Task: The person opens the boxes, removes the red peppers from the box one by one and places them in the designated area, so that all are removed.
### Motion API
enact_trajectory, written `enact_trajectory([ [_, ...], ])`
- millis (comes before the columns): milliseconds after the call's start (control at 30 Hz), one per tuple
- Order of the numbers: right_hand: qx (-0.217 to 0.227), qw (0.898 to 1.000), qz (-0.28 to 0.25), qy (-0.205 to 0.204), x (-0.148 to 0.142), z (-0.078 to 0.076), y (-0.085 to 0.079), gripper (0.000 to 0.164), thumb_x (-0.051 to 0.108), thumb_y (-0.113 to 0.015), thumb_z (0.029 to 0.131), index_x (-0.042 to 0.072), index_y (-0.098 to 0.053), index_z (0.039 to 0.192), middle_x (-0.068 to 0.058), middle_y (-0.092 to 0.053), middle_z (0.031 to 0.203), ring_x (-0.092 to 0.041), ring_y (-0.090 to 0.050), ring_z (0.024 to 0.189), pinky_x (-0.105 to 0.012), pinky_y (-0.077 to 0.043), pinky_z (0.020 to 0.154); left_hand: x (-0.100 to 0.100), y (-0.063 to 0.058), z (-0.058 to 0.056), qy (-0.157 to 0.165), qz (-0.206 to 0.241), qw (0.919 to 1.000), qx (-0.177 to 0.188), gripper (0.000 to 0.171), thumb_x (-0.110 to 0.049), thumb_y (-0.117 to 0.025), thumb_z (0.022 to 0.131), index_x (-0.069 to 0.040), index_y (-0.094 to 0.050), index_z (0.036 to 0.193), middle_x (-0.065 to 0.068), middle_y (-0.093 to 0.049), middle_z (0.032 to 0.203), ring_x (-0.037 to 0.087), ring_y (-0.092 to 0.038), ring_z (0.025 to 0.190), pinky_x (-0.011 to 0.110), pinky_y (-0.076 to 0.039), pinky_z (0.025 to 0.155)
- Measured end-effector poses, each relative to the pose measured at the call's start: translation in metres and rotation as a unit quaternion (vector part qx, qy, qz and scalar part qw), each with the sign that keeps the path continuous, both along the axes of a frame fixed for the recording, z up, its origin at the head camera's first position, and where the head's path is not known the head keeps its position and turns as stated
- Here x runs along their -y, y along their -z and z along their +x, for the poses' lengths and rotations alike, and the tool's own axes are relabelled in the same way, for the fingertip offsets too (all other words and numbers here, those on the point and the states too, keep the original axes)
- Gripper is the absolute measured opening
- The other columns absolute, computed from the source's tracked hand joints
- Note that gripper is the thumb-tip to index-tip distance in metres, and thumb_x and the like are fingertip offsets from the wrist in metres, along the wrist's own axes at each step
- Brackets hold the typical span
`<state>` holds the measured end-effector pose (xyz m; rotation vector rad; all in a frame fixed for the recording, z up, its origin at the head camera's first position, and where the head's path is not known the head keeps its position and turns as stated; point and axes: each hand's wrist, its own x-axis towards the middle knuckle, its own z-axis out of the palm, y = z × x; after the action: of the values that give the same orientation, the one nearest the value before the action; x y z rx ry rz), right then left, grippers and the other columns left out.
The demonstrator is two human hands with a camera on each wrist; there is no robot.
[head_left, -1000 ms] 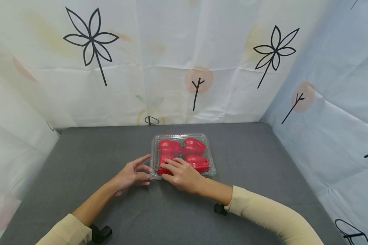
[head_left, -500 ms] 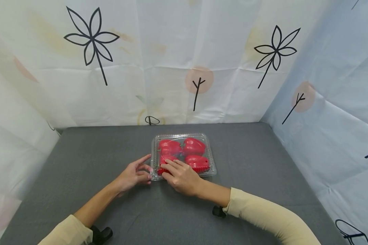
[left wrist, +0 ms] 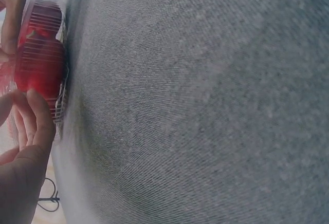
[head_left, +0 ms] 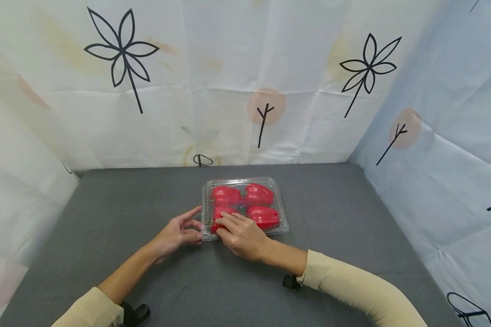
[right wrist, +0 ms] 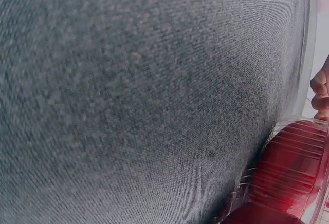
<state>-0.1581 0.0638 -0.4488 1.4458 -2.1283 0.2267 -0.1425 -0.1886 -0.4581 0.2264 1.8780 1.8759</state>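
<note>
A clear plastic clamshell box (head_left: 284, 215) with several red bell peppers (head_left: 258, 195) inside lies on the grey table, its lid down over them. At the box's left side, my left hand (head_left: 172, 236) touches the edge with its fingertips, the index finger stretched along the rim. My right hand (head_left: 244, 239) reaches in from the front right and rests its fingers on the lid near the front left corner, covering part of one pepper. In the left wrist view, the left fingers (left wrist: 35, 108) meet the ribbed side of the box.
The grey tabletop (head_left: 335, 254) extends around the box on every side. Behind it hangs a pale cloth (head_left: 225, 68) with leaf and tree drawings, and more of this cloth stands along both sides. A black wrist mount (head_left: 291, 282) sits below the right sleeve.
The right hand has shifted very slightly over the lid near the front left corner. The left hand and the box have hardly moved.
</note>
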Motion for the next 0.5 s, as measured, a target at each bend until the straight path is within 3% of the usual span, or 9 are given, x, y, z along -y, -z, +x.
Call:
enact_trajectory([
  [267, 0.000, 1.000, -0.001, 0.006, 0.001, 0.003, 0.001, 0.028, 0.023, -0.084, 0.077, 0.009, -0.074, 0.099, -0.007, -0.068, 0.112, -0.024, -0.065, 0.112, -0.039, -0.052, 0.098, -0.008, -0.003, 0.002, -0.016, -0.019, 0.9996, -0.011, 0.086, 0.002, -0.067, 0.091, -0.006, -0.015, 0.158, 0.015, -0.057, 0.107, 0.024, -0.065, 0.089, 0.037, -0.059, 0.083],
  [500, -0.014, 1.000, -0.016, 0.004, 0.002, 0.002, -0.002, 0.024, 0.023, -0.082, 0.079, 0.009, -0.072, 0.096, -0.007, -0.067, 0.109, -0.021, -0.067, 0.104, -0.035, -0.054, 0.095, -0.013, -0.001, 0.002, -0.017, -0.032, 0.9978, -0.056, 0.088, 0.009, -0.066, 0.089, -0.001, -0.012, 0.158, 0.017, -0.054, 0.106, 0.020, -0.063, 0.082, 0.036, -0.060, 0.079],
])
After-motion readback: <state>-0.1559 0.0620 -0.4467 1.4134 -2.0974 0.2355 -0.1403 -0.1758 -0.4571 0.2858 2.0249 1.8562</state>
